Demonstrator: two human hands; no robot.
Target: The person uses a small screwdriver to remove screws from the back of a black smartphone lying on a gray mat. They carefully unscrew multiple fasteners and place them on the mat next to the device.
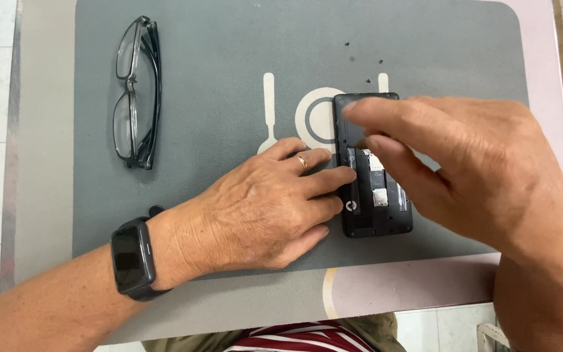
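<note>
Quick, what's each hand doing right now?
Left hand: open, flat, fingertips pressing the opened black phone.
Right hand: open, fingers over the phone's top, holding nothing visible.

Left wrist: your black rectangular smartwatch [131, 259] on a dark band.
Left ring finger: your thin gold ring [303, 161].
Arms: your forearms are bare, no sleeves.

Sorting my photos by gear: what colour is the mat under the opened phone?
The mat is grey with white printed shapes, clearest in the head view.
</note>
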